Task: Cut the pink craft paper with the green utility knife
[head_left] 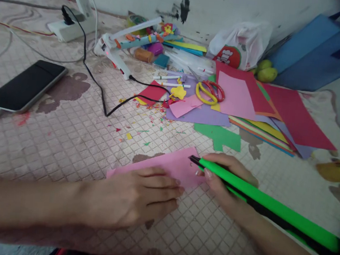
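Observation:
My left hand [140, 196] lies flat, fingers stretched out, on a strip of pink paper [167, 163] on the quilted cloth. My right hand [228, 176] is closed around a long green-and-black pen [259, 191]. The pen's dark tip is over the right end of the pink paper, beside a small dark mark. Its far end runs toward the lower right edge of the view. Part of the pink paper is hidden under my left hand.
Beyond the hands lie green paper [218, 135], scissors [210, 93], coloured sheets [299, 115] and scattered scraps. A glue gun [116, 57] with a black cord stands behind. At left are a phone [25, 85] and a power strip [73, 25]. A blue bag [316, 53] leans at right.

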Demonstrator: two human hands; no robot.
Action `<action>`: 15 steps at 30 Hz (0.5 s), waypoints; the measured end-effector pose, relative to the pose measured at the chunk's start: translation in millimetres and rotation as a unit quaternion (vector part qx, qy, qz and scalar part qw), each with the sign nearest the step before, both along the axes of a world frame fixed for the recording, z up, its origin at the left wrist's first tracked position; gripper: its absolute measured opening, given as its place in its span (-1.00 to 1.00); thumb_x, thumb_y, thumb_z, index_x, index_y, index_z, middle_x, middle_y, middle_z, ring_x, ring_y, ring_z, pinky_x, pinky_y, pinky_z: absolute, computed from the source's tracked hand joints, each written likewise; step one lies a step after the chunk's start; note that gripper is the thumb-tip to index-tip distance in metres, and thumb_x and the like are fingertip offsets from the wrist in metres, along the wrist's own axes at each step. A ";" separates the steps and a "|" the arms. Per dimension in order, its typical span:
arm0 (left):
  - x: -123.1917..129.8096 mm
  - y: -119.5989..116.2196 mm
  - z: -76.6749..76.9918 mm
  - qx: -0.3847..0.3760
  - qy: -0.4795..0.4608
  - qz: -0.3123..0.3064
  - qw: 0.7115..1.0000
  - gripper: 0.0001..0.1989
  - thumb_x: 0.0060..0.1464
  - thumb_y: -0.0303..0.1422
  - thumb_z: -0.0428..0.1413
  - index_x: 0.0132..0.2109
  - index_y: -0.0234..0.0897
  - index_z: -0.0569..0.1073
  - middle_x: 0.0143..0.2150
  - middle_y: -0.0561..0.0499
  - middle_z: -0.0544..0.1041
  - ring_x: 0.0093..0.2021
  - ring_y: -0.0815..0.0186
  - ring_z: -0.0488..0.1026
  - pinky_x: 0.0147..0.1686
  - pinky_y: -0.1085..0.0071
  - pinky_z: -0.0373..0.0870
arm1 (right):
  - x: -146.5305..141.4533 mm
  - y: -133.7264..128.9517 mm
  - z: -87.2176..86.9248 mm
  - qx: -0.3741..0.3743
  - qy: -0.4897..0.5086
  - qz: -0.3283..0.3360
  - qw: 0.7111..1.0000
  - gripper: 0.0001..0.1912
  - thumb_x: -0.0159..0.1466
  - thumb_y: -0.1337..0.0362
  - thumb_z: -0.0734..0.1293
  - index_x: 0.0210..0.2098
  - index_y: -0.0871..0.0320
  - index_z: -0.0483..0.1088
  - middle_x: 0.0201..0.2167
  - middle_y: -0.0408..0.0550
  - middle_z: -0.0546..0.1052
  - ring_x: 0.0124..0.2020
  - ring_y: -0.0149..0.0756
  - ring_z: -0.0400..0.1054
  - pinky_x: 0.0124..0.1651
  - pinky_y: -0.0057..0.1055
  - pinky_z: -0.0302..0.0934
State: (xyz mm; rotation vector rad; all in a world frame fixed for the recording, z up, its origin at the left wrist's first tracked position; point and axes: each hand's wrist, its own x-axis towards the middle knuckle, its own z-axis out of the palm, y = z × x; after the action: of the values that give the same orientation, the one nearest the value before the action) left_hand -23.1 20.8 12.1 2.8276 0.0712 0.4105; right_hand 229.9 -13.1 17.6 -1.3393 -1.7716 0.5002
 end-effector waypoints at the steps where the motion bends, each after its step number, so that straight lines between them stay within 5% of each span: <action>1: 0.1 4.2 -0.5 0.003 0.013 -0.024 1.000 -0.60 0.39 -0.45 -0.25 0.19 -0.36 0.37 0.29 -0.07 0.31 0.31 0.28 0.21 0.35 0.25 0.04 | 0.0 -1.0 -0.2 -0.013 -0.005 0.008 1.000 -0.78 0.23 0.37 0.31 -0.14 0.02 0.44 -0.32 -0.16 0.58 -0.41 -0.39 0.47 -0.35 -0.43 0.39; 6: 1.4 10.5 -3.0 0.000 0.066 -0.055 0.996 -0.59 0.37 -0.45 -0.23 0.26 -0.33 0.29 0.35 -0.02 0.21 0.36 0.29 0.14 0.39 0.24 -0.07 | -0.6 1.7 -1.6 -0.041 -0.015 0.037 0.998 -0.79 0.22 0.37 0.30 -0.15 0.04 0.43 -0.30 -0.16 0.60 -0.36 -0.40 0.49 -0.34 -0.49 0.40; 15: 3.0 -8.1 -7.5 -0.044 0.061 0.020 0.997 -0.57 0.36 -0.49 -0.22 0.30 -0.43 0.22 0.35 -0.16 0.19 0.37 0.23 0.11 0.36 0.22 0.04 | -12.0 7.4 2.8 0.029 -0.044 0.083 0.995 -0.77 0.16 0.45 0.29 -0.24 0.05 0.45 -0.37 -0.13 0.64 -0.41 -0.34 0.54 -0.37 -0.46 0.44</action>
State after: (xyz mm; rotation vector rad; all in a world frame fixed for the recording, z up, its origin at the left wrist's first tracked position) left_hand -20.0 12.7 4.6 2.7651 0.1658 0.2371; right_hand 217.9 -5.8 20.4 -1.1977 -1.9661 0.4825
